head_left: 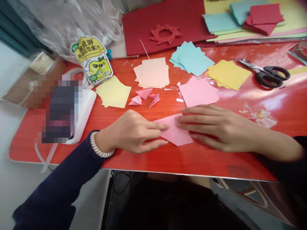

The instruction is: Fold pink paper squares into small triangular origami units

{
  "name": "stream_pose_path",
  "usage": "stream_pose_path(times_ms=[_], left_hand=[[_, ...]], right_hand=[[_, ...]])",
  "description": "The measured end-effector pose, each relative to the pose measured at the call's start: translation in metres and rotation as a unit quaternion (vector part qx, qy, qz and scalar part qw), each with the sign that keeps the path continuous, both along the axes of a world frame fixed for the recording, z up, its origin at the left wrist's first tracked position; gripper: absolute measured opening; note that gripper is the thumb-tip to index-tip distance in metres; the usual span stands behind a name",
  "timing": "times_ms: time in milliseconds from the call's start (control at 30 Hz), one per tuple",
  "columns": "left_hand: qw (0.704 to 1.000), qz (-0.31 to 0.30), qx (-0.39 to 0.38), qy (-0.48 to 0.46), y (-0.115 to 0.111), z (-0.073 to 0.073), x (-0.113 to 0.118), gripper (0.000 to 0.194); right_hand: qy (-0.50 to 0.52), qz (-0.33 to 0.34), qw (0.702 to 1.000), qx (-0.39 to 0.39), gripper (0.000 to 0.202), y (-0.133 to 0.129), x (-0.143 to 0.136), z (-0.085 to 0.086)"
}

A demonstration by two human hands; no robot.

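A partly folded pink paper [177, 135] lies on the red table between my hands. My left hand [137, 132] holds its left side, the index finger pressed on top, the thumb by the lower left edge and the other fingers curled. From the right, my right hand [216, 127] rests stretched fingers flat on the paper's upper right part, partly covering it. Just beyond are several small folded pink pieces [144, 93] and a stack of pink squares [198, 92].
Behind lie yellow [229, 75], blue [190, 59], peach [155, 72] and pale yellow paper squares [114, 92]. Black-handled scissors [268, 75] are at right, near paper scraps [261, 115]. A red folded ring [165, 33] sits on red sheets [136, 32]. A snack pouch [93, 60] stands left.
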State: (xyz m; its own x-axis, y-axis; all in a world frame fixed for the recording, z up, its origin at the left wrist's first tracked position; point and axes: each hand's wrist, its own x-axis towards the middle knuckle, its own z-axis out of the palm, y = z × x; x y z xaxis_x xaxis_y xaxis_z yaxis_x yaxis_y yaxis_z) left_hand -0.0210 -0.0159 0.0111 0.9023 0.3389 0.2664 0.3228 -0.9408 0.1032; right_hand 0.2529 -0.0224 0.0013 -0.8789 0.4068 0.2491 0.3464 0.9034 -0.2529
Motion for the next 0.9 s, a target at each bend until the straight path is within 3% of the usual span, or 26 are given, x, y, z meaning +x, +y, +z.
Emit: stream_pose_path(times_ms=[133,333,467,633,767,900], left_hand=[[0.995,0.047,0.07,0.045,0.002,-0.004,0.002,0.029],[0.991,0.092,0.065,0.076,0.001,-0.009,0.009,0.023],[0.992,0.087,0.057,0.074,0.0,-0.011,0.011,0.02],[0.995,0.06,0.06,0.051,0.0,-0.01,0.01,0.017],[0.995,0.039,0.075,0.052,-0.004,-0.004,0.012,0.015],[0.995,0.02,0.081,0.061,-0.01,0.005,0.013,0.017]], right_hand=[[-0.014,-0.002,0.999,0.052,0.036,-0.002,0.0,-0.004],[0.0,0.051,0.991,0.125,0.02,-0.006,-0.008,0.001],[-0.014,0.101,0.977,0.187,0.024,-0.008,-0.008,0.0],[-0.005,0.114,0.964,0.241,0.025,-0.01,-0.01,0.004],[0.042,0.036,0.986,0.157,0.016,-0.009,-0.019,0.002],[0.095,-0.059,0.993,-0.045,0.012,-0.009,-0.026,-0.004]])
